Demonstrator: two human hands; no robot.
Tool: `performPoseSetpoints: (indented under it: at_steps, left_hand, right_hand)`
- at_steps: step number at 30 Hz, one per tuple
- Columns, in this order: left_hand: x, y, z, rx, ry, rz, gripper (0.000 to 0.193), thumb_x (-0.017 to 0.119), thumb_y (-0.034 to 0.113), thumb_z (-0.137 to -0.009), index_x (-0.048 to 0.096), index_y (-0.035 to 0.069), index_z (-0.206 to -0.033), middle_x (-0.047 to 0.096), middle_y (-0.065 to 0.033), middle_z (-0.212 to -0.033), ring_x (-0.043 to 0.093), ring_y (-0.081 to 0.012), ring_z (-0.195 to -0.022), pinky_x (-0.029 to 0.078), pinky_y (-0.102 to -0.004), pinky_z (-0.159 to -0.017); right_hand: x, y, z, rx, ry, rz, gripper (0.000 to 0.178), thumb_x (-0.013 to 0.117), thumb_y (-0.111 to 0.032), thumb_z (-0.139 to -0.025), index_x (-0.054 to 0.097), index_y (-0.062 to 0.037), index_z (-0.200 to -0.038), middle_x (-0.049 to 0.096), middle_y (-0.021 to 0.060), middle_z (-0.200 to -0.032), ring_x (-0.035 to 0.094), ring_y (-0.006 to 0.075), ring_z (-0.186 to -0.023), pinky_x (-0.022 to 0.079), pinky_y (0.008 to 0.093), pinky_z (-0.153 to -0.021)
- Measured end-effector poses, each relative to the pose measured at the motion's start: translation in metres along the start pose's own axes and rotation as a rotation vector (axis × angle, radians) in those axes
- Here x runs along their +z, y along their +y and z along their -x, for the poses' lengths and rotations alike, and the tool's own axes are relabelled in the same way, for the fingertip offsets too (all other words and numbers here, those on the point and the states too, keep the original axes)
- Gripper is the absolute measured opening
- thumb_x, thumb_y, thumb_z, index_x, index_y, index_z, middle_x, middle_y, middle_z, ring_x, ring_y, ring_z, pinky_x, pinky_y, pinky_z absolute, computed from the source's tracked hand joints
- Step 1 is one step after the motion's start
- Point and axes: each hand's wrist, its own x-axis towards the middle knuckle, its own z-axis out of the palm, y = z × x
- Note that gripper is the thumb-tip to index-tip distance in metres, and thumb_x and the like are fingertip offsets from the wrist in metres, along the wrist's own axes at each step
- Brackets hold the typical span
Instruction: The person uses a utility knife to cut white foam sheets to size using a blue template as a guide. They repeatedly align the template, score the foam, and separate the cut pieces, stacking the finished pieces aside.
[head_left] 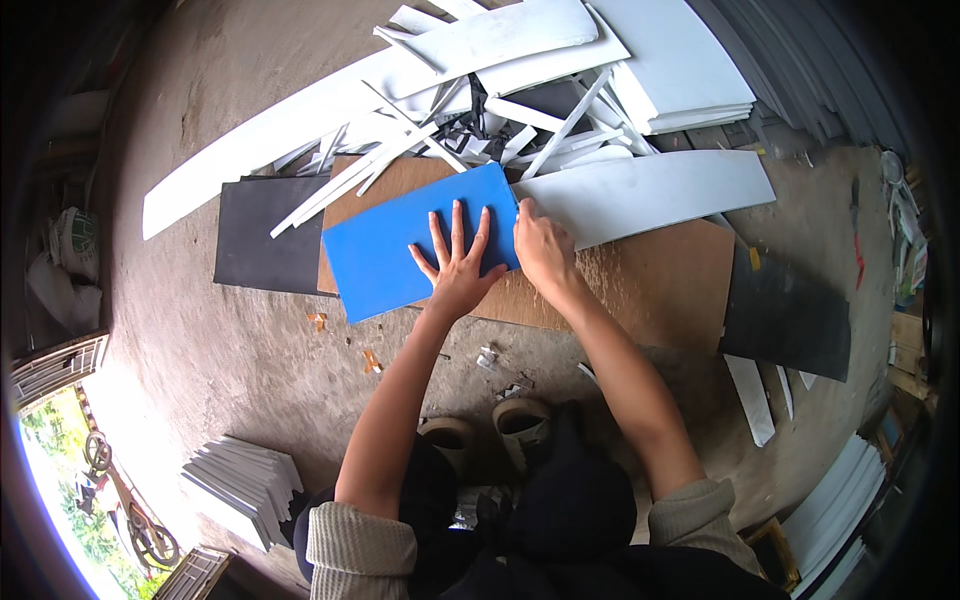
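Pinning blue flat rectangular panel (390, 255) with left hand (459, 270), fingers spread wide, palm down, gripping nothing. Curling right hand (545, 248) into a near-fist at panel's right edge; can't tell what, if anything, is in it. Mostly lying on brown wooden board (660, 280), skewed, seemingly overlapping long white sheet (665, 198) too.

Main worry: panel skidding or pivoting, from one-handed pressure on a smooth-looking face. Could also rock, given layered stuff beneath and a near-left corner jutting past the board. Worst case: right hand slipping inward, with left thumb close to that same edge. Might snag at far edge on loose white strips (567, 124).

Edges: hemmed in on far side by the strips; met by white sheet on right. Over black flat sheet (262, 250), more slack to the left. Most room on the near side: a band of board right of left hand, then grey concrete floor (260, 370) with small scraps, back to shoes (521, 413). Best pulled bodyward, clear of left thumb.
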Motion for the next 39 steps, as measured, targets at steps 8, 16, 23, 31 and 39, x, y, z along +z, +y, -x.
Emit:
performPoseSetpoints:
  at_steps: [8,16,23,31,39]
  left_hand:
    - [0.000,0.001,0.002,-0.004,0.037,0.018,0.083,0.061,0.049,-0.072,0.014,0.035,-0.139,-0.003,-0.0062,-0.147,-0.010,-0.0372,-0.132,-0.008,-0.0695,-0.091]
    - [0.000,0.004,0.001,-0.037,0.003,0.009,0.082,0.059,0.050,-0.074,0.011,0.036,-0.139,-0.006,-0.0048,-0.147,-0.013,-0.0355,-0.132,-0.009,-0.0692,-0.091]
    - [-0.005,0.008,0.001,-0.094,-0.082,-0.044,0.082,0.054,0.053,-0.076,0.002,0.039,-0.138,-0.012,-0.0033,-0.146,-0.014,-0.0350,-0.132,-0.005,-0.0715,-0.090]
    - [-0.001,0.004,-0.005,-0.054,-0.082,-0.021,0.084,0.056,0.054,-0.074,0.005,0.038,-0.138,-0.011,-0.0048,-0.146,-0.015,-0.0365,-0.131,-0.007,-0.0722,-0.088]
    - [-0.005,0.005,-0.001,-0.065,-0.127,-0.083,0.083,0.052,0.054,-0.077,0.001,0.036,-0.139,-0.013,-0.0066,-0.146,-0.015,-0.0378,-0.131,-0.003,-0.0733,-0.088]
  right_hand:
    - [-0.013,-0.009,-0.024,0.099,-0.171,-0.081,0.023,0.039,-0.012,-0.083,0.052,0.0020,-0.095,0.062,0.0231,-0.079,0.062,0.0362,-0.075,0.049,0.0454,-0.072]
    - [-0.027,-0.001,0.005,0.204,-0.482,-0.070,0.025,0.039,-0.014,-0.084,0.054,0.0018,-0.097,0.060,0.0229,-0.094,0.059,0.0374,-0.089,0.046,0.0464,-0.077]
    - [-0.018,0.012,0.063,0.220,-0.447,-0.095,0.024,0.038,-0.014,-0.084,0.049,0.0022,-0.098,0.059,0.0268,-0.090,0.058,0.0412,-0.088,0.044,0.0499,-0.077]
    - [-0.001,0.018,0.093,0.133,-0.290,-0.008,0.019,0.041,-0.014,-0.084,0.045,-0.0010,-0.098,0.061,0.0226,-0.072,0.062,0.0380,-0.072,0.048,0.0470,-0.062]
    - [-0.035,0.004,0.023,0.036,-0.050,-0.001,0.018,0.046,-0.018,-0.084,0.048,-0.0020,-0.093,0.061,0.0150,-0.061,0.062,0.0337,-0.059,0.050,0.0416,-0.053]
